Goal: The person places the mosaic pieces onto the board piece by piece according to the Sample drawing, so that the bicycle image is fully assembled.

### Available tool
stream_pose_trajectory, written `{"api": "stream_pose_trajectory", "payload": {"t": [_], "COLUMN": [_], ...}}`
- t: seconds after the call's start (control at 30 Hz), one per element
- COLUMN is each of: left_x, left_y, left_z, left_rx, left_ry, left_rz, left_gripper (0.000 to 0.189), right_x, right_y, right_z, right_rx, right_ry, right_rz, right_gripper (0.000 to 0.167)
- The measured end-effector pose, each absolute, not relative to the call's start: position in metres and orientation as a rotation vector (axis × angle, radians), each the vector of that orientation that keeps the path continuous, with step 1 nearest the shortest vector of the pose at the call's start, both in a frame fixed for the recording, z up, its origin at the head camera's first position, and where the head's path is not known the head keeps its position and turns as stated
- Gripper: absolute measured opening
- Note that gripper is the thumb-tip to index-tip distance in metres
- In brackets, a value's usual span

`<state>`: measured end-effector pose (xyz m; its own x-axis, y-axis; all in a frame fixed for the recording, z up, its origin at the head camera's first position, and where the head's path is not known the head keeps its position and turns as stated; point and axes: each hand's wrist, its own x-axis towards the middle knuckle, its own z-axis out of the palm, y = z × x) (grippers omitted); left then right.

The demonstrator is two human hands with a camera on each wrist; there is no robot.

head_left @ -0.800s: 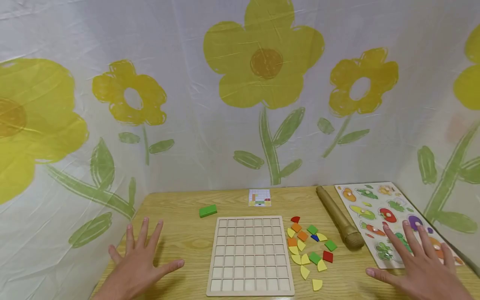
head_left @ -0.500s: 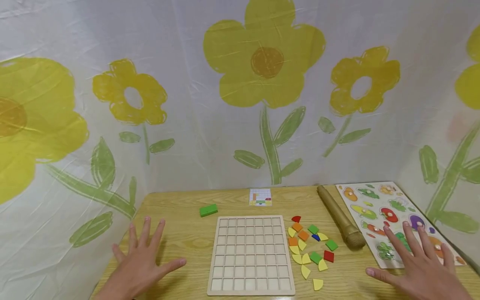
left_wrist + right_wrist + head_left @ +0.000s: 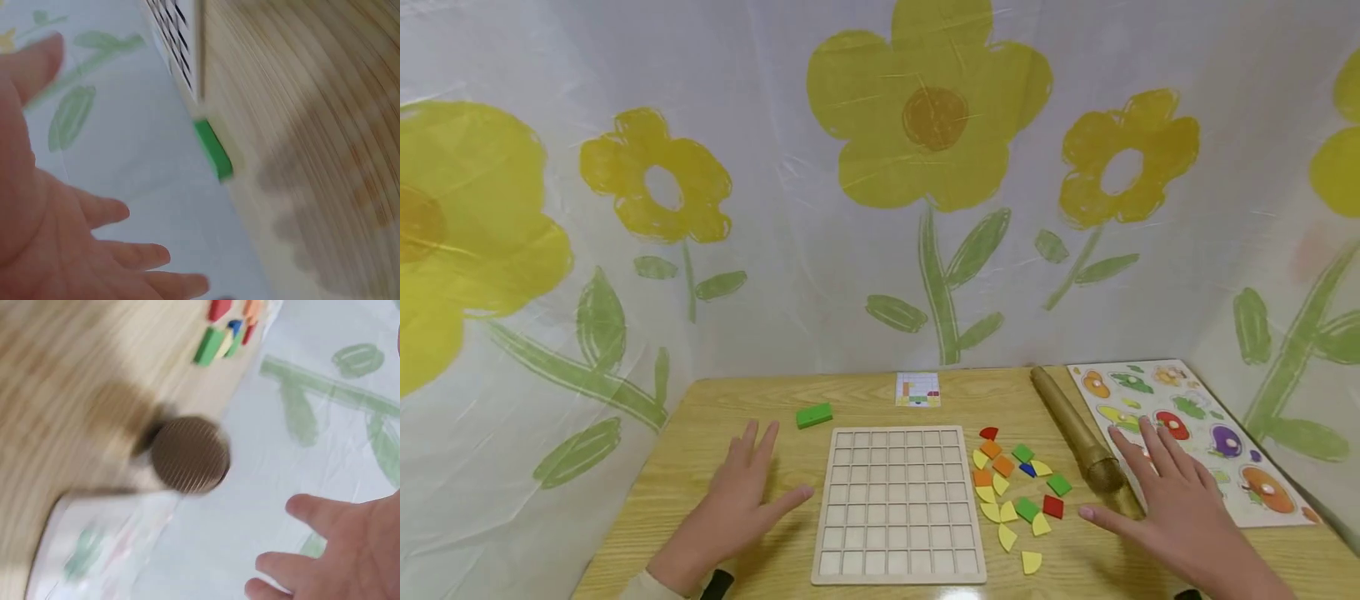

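My left hand (image 3: 733, 500), fingers spread and holding nothing, hovers left of a wooden grid board (image 3: 898, 504) of square cells. Beyond that hand lies a green block (image 3: 814, 415), seen in the left wrist view (image 3: 214, 150) too. My right hand (image 3: 1180, 508) hangs with spread fingers in front of a vegetable puzzle board (image 3: 1273, 492), partly hiding it. Just left of its fingers is a gold microphone-shaped object (image 3: 1078, 433), whose round ribbed end (image 3: 190, 455) shows in the right wrist view. Between board and microphone shape lie loose flat pieces, among them a red square (image 3: 1053, 506) and a yellow quarter-circle (image 3: 1032, 562).
A small printed pattern card (image 3: 917, 390) lies behind the grid board. White cloth (image 3: 790, 275) with painted yellow flowers encloses the back and sides of the wooden table (image 3: 700, 417).
Both hands have moved inward: the left to the right, closer to the grid board, the right to the left and slightly forward. The objects on the table stay in place.
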<state>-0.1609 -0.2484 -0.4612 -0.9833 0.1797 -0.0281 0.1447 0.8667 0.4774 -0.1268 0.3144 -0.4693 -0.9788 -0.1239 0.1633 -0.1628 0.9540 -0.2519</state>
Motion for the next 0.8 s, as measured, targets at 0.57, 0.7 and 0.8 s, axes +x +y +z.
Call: {"api": "stream_pose_trajectory", "payload": {"t": [0.57, 0.7, 0.8], "left_x": [-0.188, -0.191, -0.193], "left_y": [-0.187, -0.185, -0.184], "left_z": [-0.464, -0.468, -0.472], "left_rx": [0.112, 0.084, 0.054], "left_ry": [2.888, 2.879, 2.871], "left_rz": [1.034, 1.042, 1.040], "left_gripper": [0.081, 0.070, 0.063], "right_x": [-0.189, -0.196, -0.199], "right_y": [0.222, 0.217, 0.215], "right_z": [-0.468, -0.473, -0.476], "right_rx": [0.560, 0.556, 0.547], "right_ry": [-2.921, -2.964, -2.995], "right_rz": [0.700, 0.724, 0.718], "right_gripper": [0.053, 0.044, 0.038]}}
